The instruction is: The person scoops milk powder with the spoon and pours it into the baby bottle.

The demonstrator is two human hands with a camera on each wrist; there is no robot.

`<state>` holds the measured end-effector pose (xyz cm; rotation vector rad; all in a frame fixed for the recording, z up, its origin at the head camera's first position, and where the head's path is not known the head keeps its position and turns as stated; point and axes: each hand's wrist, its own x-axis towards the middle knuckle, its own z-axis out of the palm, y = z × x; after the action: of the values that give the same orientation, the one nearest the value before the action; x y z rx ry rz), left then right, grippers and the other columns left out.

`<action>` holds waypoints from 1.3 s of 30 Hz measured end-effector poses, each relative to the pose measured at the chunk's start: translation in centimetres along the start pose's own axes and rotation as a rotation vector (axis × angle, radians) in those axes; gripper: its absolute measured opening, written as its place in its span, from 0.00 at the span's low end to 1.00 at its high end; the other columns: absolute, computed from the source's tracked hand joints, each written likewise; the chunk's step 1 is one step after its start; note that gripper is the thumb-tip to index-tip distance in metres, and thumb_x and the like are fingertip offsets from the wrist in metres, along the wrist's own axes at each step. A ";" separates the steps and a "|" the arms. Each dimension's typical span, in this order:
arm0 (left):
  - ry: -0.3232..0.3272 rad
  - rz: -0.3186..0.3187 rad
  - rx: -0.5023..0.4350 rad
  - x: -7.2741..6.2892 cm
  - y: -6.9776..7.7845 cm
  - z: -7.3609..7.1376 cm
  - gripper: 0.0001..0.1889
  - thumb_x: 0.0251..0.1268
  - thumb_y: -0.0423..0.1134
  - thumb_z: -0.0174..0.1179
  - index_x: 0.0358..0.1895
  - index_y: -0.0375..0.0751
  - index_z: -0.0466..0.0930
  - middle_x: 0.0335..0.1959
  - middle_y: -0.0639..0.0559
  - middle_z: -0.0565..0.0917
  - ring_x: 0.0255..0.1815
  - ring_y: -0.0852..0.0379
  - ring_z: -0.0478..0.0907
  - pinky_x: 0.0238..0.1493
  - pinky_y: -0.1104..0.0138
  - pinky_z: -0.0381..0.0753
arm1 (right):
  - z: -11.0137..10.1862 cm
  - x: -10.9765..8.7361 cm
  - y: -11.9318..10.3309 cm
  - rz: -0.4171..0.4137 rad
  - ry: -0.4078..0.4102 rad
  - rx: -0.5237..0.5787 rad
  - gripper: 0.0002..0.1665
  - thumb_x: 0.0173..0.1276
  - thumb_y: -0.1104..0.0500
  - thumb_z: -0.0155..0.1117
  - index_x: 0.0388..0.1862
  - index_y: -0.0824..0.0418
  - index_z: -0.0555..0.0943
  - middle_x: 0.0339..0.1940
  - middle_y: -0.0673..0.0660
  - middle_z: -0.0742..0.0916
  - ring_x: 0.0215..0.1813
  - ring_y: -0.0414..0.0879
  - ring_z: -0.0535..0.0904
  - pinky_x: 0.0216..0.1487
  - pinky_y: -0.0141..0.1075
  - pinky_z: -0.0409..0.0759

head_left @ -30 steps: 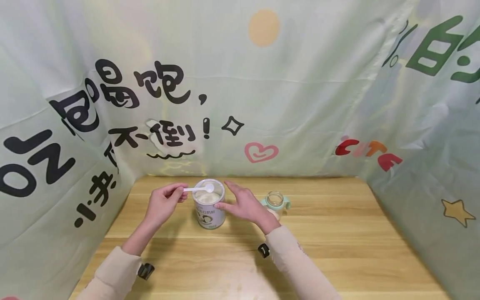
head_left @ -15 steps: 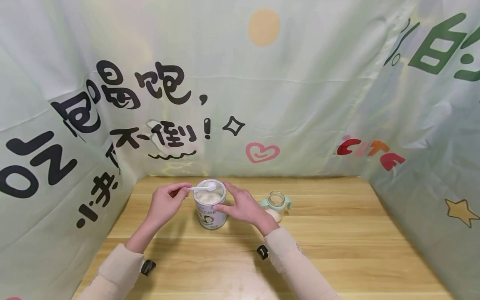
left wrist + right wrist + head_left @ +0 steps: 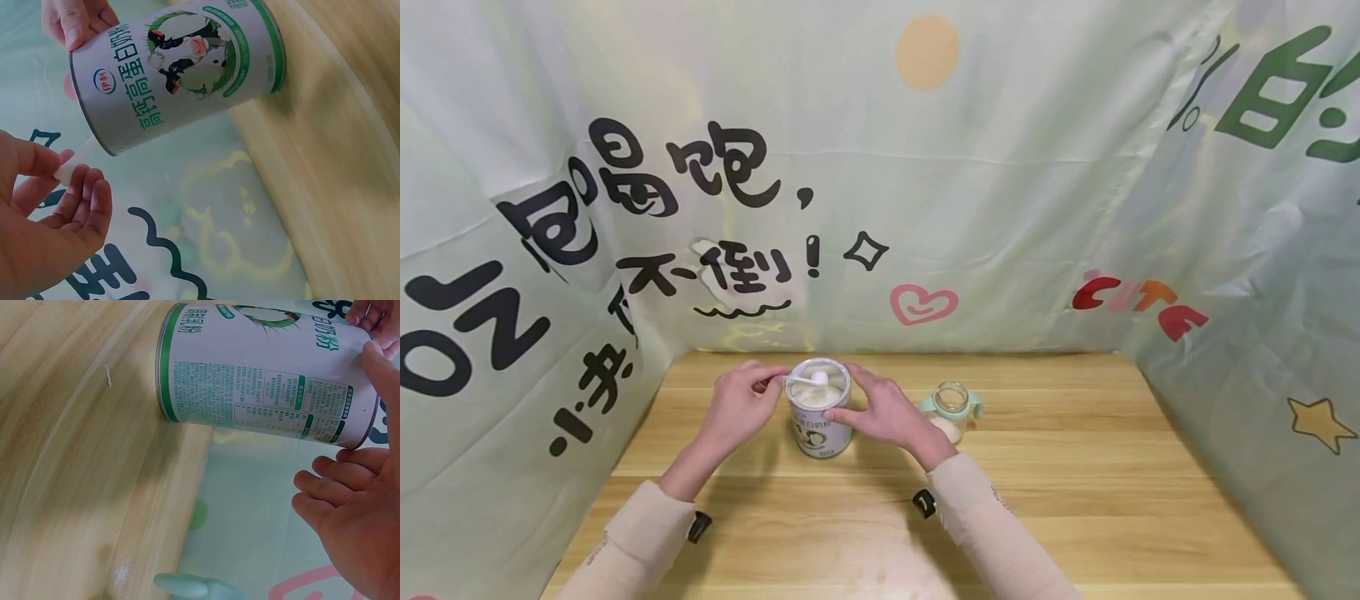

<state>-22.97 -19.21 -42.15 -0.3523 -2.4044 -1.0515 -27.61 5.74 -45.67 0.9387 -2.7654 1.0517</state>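
A white milk powder can [image 3: 822, 435] with green trim and a cow picture stands lidless on the table, pale powder visible inside. My left hand [image 3: 739, 410] is at the can's left rim, pinching the handle of a white scoop [image 3: 818, 380] between thumb and fingers. The scoop's bowl lies within the can's mouth in the head view, over the powder. At the other side, my right hand [image 3: 886, 413] holds the can near its top, thumb on the front and index finger toward the back rim. Its other fingers [image 3: 331, 494] spread beside the can in the right wrist view.
To the right of the can, partly behind my right wrist, stands a clear baby bottle [image 3: 952, 402] with a mint-green collar and handles; pale powder shows low in it. The wooden table [image 3: 1060, 500] meets a printed cloth backdrop [image 3: 1000, 250] at its back and sides.
My left hand has moved right, up to the can's rim, and the scoop's handle now slants down into the mouth. The right hand stays at the can.
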 end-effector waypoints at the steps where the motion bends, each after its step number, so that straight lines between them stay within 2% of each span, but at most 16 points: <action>1: 0.000 0.019 0.012 0.0 0.0 0.1 0.11 0.66 0.26 0.62 0.45 0.34 0.92 0.35 0.45 0.89 0.32 0.56 0.81 0.31 0.73 0.78 | 0.0 0.0 0.0 0.001 0.000 0.002 0.56 0.68 0.32 0.72 0.84 0.59 0.64 0.79 0.62 0.75 0.78 0.57 0.73 0.78 0.51 0.73; 6: -0.002 0.099 0.087 0.1 0.0 0.4 0.09 0.64 0.27 0.63 0.42 0.33 0.92 0.35 0.44 0.89 0.32 0.54 0.80 0.34 0.68 0.79 | 0.0 0.0 0.1 -0.013 0.006 0.005 0.54 0.68 0.33 0.72 0.83 0.58 0.65 0.78 0.60 0.77 0.77 0.56 0.74 0.77 0.50 0.74; 12: -0.025 0.178 0.179 0.1 0.3 0.7 0.10 0.64 0.28 0.63 0.44 0.32 0.91 0.36 0.43 0.87 0.30 0.56 0.76 0.29 0.67 0.77 | -0.1 0.0 -0.2 -0.004 0.000 0.002 0.55 0.68 0.32 0.72 0.83 0.58 0.64 0.79 0.61 0.76 0.78 0.56 0.74 0.77 0.51 0.74; 18: -0.040 0.245 0.243 0.2 0.4 1.0 0.10 0.64 0.28 0.63 0.44 0.31 0.91 0.37 0.43 0.86 0.33 0.53 0.78 0.33 0.62 0.79 | 0.0 0.0 -0.2 -0.016 0.001 -0.006 0.54 0.69 0.33 0.71 0.83 0.58 0.65 0.78 0.61 0.77 0.77 0.57 0.75 0.76 0.51 0.75; 29: -0.078 0.220 0.252 0.3 0.7 1.2 0.08 0.65 0.26 0.61 0.41 0.31 0.90 0.36 0.42 0.85 0.36 0.49 0.79 0.37 0.57 0.82 | -0.1 0.0 -0.2 -0.033 -0.001 -0.017 0.53 0.70 0.34 0.70 0.83 0.60 0.65 0.78 0.63 0.77 0.77 0.58 0.75 0.76 0.51 0.75; 35: -0.110 0.190 0.223 0.5 0.6 1.3 0.07 0.66 0.26 0.60 0.38 0.33 0.89 0.35 0.44 0.85 0.35 0.52 0.78 0.37 0.59 0.81 | -0.1 0.0 -0.3 -0.024 0.000 -0.012 0.53 0.69 0.34 0.71 0.83 0.59 0.65 0.78 0.62 0.76 0.77 0.57 0.75 0.76 0.51 0.75; 39: -0.147 0.140 0.183 0.6 0.7 1.1 0.08 0.68 0.28 0.59 0.37 0.35 0.89 0.34 0.47 0.84 0.35 0.54 0.77 0.37 0.61 0.79 | -0.1 0.0 -0.3 -0.021 0.002 -0.005 0.53 0.70 0.34 0.71 0.83 0.59 0.65 0.78 0.62 0.77 0.77 0.58 0.75 0.76 0.51 0.74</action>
<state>-23.54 -17.86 -42.08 -0.5403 -2.5398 -0.7608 -27.43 5.58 -45.41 0.9633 -2.7484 1.0418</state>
